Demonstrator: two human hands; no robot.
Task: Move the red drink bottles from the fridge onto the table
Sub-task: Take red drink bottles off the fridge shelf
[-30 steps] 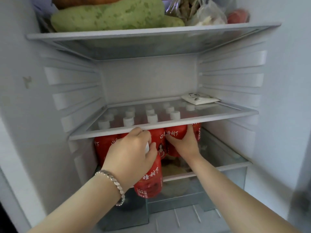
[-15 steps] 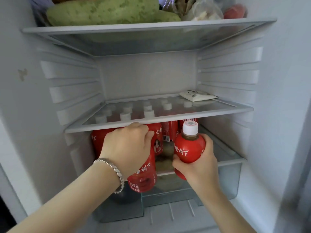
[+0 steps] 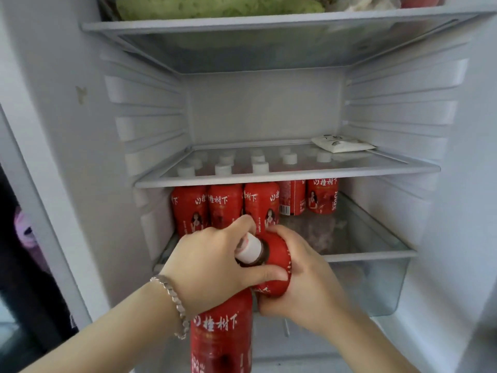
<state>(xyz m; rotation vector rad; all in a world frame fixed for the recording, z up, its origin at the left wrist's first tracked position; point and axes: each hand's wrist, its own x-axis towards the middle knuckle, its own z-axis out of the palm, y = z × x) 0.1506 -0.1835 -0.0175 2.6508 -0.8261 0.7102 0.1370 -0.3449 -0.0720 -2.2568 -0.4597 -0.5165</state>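
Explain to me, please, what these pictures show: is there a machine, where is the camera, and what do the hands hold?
There is no machine: a person works with two bare hands. One camera on the person's head looks forward and down into an open fridge. The left hand, with a bracelet, holds the lower bottle, which hangs below it. The right hand grips the tilted bottle; its white cap points towards the left hand, whose fingers also curl round its neck. More red bottles stand under the glass shelf, and a white packet lies on that shelf.
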